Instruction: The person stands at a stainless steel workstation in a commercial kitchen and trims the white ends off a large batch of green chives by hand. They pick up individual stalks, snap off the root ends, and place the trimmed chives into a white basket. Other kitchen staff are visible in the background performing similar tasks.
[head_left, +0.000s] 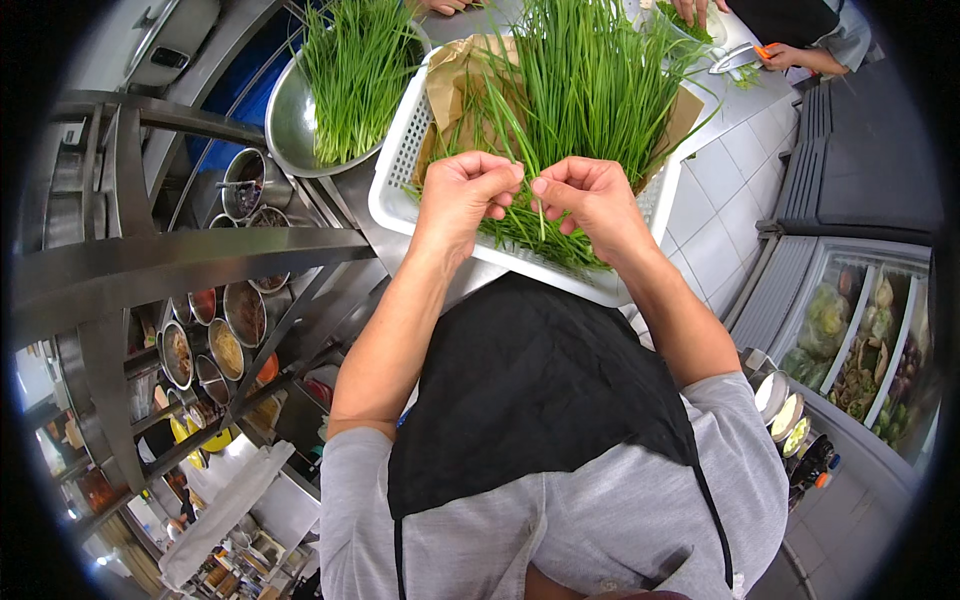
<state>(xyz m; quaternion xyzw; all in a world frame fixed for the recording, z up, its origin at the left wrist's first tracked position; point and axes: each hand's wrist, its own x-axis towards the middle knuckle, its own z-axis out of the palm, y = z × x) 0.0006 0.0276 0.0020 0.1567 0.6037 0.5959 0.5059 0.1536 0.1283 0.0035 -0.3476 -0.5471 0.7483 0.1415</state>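
A white plastic basket (395, 176) lined with brown paper (455, 79) stands right before me, filled with long green chives (592, 90). Over its near half, my left hand (476, 191) has thumb and fingertips pinched together beside a few thin stalks; whether it grips one is not plain. Close by on the right, my right hand (589, 199) pinches a few chive stalks between thumb and forefinger, their pale ends pointing towards me. Beneath both hands lie more loose greens (551, 238). To the left of the basket, a steel bowl (289, 124) holds another upright bunch of chives (352, 82).
At the top right, a co-worker's hand (784, 56) holds an orange-handled knife (735, 58) near chopped greens. Another person's hand (448, 6) shows at the top. Metal rails (187, 259) and steel pots (244, 311) are on the left; a glass-topped chest with vegetables (855, 330) is on the right.
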